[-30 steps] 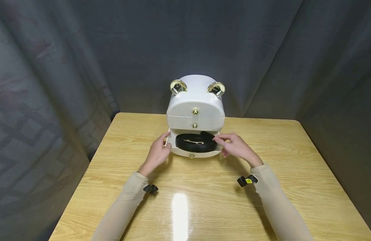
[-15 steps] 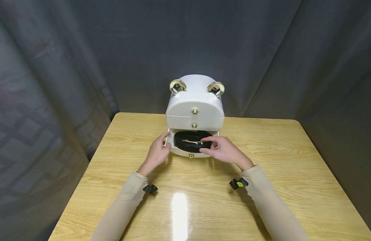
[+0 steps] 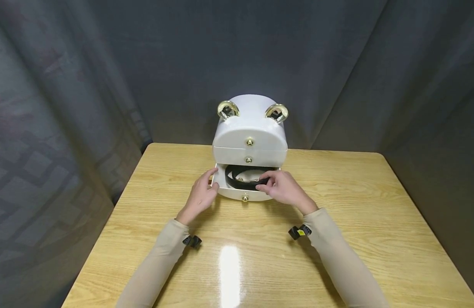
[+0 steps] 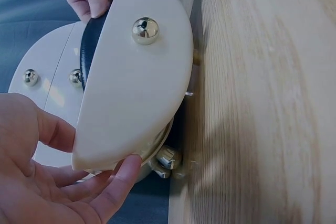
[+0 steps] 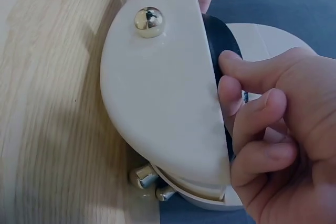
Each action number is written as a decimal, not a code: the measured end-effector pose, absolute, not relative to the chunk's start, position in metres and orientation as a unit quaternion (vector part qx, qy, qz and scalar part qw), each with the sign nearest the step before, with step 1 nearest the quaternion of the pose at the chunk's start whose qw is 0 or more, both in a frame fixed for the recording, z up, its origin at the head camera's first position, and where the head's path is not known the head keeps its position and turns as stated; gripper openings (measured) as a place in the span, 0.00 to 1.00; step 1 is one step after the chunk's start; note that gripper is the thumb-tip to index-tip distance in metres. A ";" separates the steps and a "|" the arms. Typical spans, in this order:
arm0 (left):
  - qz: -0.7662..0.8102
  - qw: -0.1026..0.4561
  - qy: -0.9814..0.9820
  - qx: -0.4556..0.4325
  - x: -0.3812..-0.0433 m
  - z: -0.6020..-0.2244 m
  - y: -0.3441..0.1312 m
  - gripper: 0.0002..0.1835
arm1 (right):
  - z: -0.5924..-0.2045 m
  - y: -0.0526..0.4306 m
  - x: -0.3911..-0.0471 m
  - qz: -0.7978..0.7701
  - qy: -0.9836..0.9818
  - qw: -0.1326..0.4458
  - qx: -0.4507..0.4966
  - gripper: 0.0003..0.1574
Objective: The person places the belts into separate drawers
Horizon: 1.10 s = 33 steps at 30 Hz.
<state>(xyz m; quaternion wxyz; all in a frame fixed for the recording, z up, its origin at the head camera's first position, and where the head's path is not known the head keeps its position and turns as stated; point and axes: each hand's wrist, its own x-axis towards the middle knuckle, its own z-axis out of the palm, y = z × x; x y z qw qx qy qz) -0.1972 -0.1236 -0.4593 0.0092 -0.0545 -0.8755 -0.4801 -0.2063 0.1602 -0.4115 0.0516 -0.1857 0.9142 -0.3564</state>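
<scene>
A coiled black belt (image 3: 240,185) with a gold metal piece lies in the pulled-out bottom drawer (image 3: 229,193) of a white rounded jewelry box (image 3: 252,107). My right hand (image 3: 284,190) pinches the belt's near right side between thumb and fingers. In the right wrist view, the black band (image 5: 219,35) shows between that hand and the drawer front. My left hand (image 3: 200,196) holds the drawer's left side. From the left wrist view, its thumb and fingers lie around the drawer's corner, below a gold knob (image 4: 145,30). Part of the coil is hidden behind my right hand.
The box stands at the back of a wooden table (image 3: 260,256), close to a grey curtain (image 3: 237,51). Two gold ring-like ears (image 3: 228,110) stick up from its top. Its two upper drawers, with gold knobs (image 3: 249,142), are pushed in.
My right hand has moved left from the drawer's right edge onto the belt's near side. The coil has sunk lower in the drawer and its loop looks looser. My left hand stays put.
</scene>
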 end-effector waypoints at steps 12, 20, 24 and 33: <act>-0.484 0.015 -0.873 -0.053 -0.196 -0.459 -0.128 0.32 | -0.408 0.151 -0.222 -0.294 0.935 0.082 -0.182 0.16; -0.483 0.006 -0.875 -0.044 -0.197 -0.462 -0.130 0.32 | -0.409 0.144 -0.232 -0.248 0.944 0.104 -0.190 0.11; -0.482 0.006 -0.875 -0.045 -0.197 -0.461 -0.130 0.32 | -0.410 0.141 -0.235 -0.241 0.943 0.105 -0.203 0.09; -0.485 0.009 -0.873 -0.053 -0.195 -0.461 -0.128 0.32 | -0.414 0.154 -0.235 -0.345 0.909 0.164 -0.165 0.11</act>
